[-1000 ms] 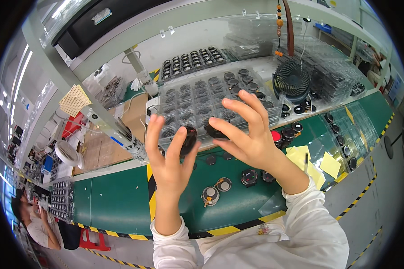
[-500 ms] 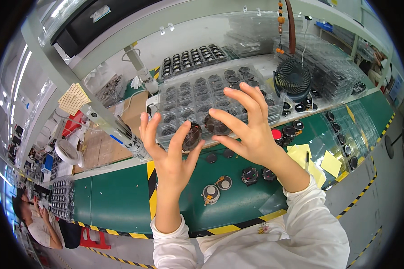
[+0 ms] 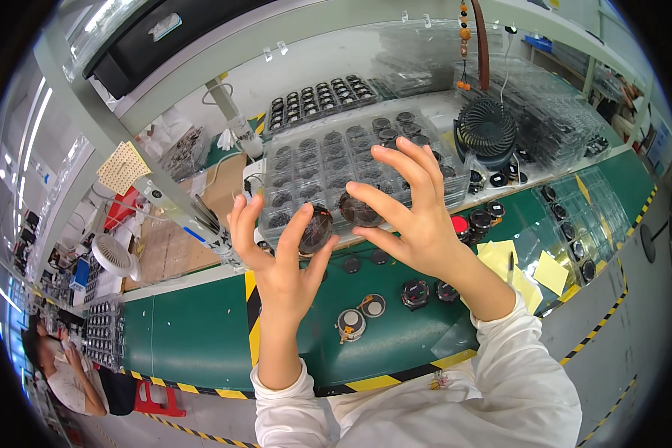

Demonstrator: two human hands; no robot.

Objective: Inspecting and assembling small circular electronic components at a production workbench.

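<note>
Dark round discs [image 3: 316,233], held near each other
Pinched one apiece by left fingers [image 3: 294,235] and right fingers [image 3: 387,207], above green table [image 3: 201,321]

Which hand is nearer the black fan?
Right. In view, the right hand is below and left of the black fan; the left hand is farther left and lower.

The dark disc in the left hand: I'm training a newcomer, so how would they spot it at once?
Find the green workbench, then the wearer's left hand raised over it. Its thumb and fingertip pinch the dark disc by its edges. Unlike the similar disc in the right hand, it sits lower and further left in the view.
</note>
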